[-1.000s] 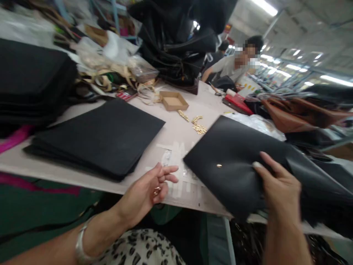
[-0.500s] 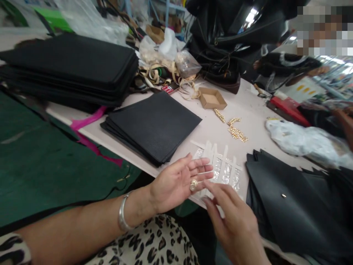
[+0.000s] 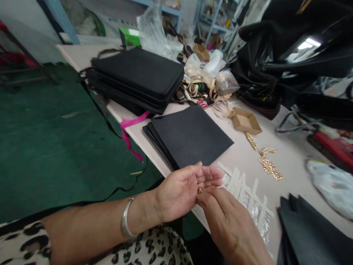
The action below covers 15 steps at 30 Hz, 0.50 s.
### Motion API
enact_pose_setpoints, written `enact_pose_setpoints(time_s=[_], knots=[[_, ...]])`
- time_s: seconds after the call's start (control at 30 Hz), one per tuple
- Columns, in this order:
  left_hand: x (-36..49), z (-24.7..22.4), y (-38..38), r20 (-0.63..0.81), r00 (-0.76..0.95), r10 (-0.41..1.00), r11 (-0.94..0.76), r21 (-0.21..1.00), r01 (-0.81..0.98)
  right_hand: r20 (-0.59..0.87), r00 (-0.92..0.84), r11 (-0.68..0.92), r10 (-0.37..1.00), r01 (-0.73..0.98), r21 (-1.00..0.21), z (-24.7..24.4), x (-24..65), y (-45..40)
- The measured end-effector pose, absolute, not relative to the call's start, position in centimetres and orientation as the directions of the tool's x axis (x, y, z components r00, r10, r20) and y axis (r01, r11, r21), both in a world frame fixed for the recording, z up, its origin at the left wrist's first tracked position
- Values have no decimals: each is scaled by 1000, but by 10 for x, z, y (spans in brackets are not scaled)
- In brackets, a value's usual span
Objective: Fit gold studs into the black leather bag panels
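Note:
My left hand (image 3: 179,191) lies palm up over the table's front edge, its fingers stretched out and slightly curled. A small gold-coloured metal fitting (image 3: 200,190) shows at the base of its fingers; its exact kind is too small to tell. My right hand (image 3: 226,217) reaches across the left palm, thumb and forefinger pinched together at the fitting. Its fingertips partly hide what is there. Just beyond the hands lie small clear plastic packets with white paper strips (image 3: 248,197). A stack of black flat panels (image 3: 190,136) is behind the left hand.
Gold chain pieces (image 3: 268,165) lie beside a small open cardboard box (image 3: 246,121). A thick black stack (image 3: 138,73) stands at the back left, with a pink ribbon (image 3: 127,138) hanging over the edge. More black panels (image 3: 311,228) are at right, black bags (image 3: 289,55) behind.
My right hand has moved in onto the left palm, its fingertips now at the gold fitting. The camera view has swung left, so the table things appear further right.

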<state>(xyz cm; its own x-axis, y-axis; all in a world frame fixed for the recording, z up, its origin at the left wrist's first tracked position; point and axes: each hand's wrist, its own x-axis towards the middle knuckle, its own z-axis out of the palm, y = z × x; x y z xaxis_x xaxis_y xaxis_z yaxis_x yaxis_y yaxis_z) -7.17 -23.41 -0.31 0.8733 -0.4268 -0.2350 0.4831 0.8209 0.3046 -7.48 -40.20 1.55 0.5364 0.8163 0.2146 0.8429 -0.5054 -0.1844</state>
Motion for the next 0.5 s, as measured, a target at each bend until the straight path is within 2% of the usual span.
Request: enact_pose_setpoints(time_s=[0.13, 0.23, 0.3, 0.43, 0.5], knots=[[-72, -3, -217, -248, 895, -370, 848, 303, 435, 280, 465, -423, 840, 884, -198, 18, -62, -382], [-72, 3, -204, -348, 877, -331, 883, 214, 418, 330, 453, -316, 828, 864, -391, 21, -52, -367], [-71, 7, -196, -408, 870, -277, 905, 193, 379, 332, 476, -293, 814, 831, -473, 20, -46, -355], [-65, 10, -180, -501, 850, -165, 931, 204, 301, 265, 493, -344, 829, 822, -454, 16, -39, -332], [-62, 7, -172, -527, 838, -140, 940, 195, 280, 183, 493, -349, 850, 789, -506, 15, -39, -323]])
